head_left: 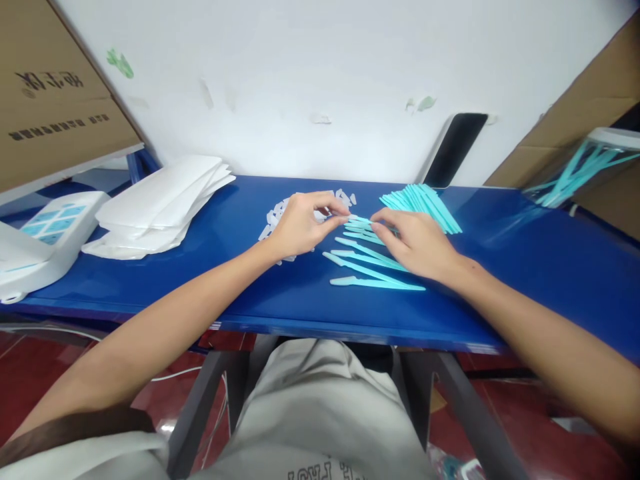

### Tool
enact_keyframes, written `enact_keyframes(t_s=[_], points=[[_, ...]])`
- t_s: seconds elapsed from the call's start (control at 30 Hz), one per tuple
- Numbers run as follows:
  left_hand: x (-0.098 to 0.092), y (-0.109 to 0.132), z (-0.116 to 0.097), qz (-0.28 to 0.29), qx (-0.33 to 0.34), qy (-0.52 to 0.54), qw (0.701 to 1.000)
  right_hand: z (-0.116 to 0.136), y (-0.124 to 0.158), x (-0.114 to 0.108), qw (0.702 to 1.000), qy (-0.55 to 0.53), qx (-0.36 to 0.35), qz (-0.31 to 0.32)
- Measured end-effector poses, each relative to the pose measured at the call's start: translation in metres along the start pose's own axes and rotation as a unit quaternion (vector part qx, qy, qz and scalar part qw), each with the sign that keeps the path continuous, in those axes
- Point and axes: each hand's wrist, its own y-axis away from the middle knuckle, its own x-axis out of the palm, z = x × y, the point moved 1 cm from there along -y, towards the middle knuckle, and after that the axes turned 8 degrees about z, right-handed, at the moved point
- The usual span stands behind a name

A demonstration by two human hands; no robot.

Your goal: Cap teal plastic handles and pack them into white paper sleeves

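My right hand [417, 240] pinches a turquoise eyebrow razor [360, 219] by its handle, just above the table. At the razor's far end, the fingertips of my left hand [305, 223] are closed on a small whitish blade cap, mostly hidden by the fingers. Below the two hands lies a row of similar turquoise razors [370, 265], their pale capped ends pointing left. Under and behind my left hand spreads a pile of small translucent white caps [273, 220]. Beyond my right hand is a bundle of turquoise razors [425, 203].
The blue table [280, 300] meets a white wall. White paper-like sheets [160, 200] and a white case [75, 227] lie left. A black phone [457, 150] leans on the wall. Right of it stands a clear jar [575, 173] of turquoise sticks. Cardboard boxes [65, 100] flank both sides.
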Motion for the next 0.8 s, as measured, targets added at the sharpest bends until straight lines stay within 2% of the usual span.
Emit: enact_keyframes(t_s=[0.13, 0.2, 0.33, 0.5, 0.63, 0.8], points=[[-0.005, -0.001, -0.002, -0.039, 0.042, -0.027, 0.998, -0.001, 0.001, -0.001, 1.0, 0.011, 0.002, -0.016], [-0.01, -0.002, -0.003, -0.057, 0.043, -0.048, 0.996, -0.002, 0.001, -0.002, 1.0, 0.015, 0.004, -0.024], [-0.012, -0.002, -0.004, -0.035, 0.025, -0.07, 0.997, -0.001, 0.002, -0.003, 0.999, 0.006, -0.003, -0.035], [-0.003, 0.001, -0.002, -0.008, 0.039, -0.057, 0.998, 0.001, 0.001, -0.001, 1.0, -0.002, -0.015, -0.019], [-0.002, 0.001, -0.002, -0.033, 0.055, -0.057, 0.996, -0.001, 0.001, -0.003, 1.0, 0.008, -0.006, -0.03], [-0.007, -0.001, -0.005, -0.066, 0.032, -0.084, 0.994, -0.001, 0.002, -0.006, 0.999, -0.005, -0.003, -0.04]])
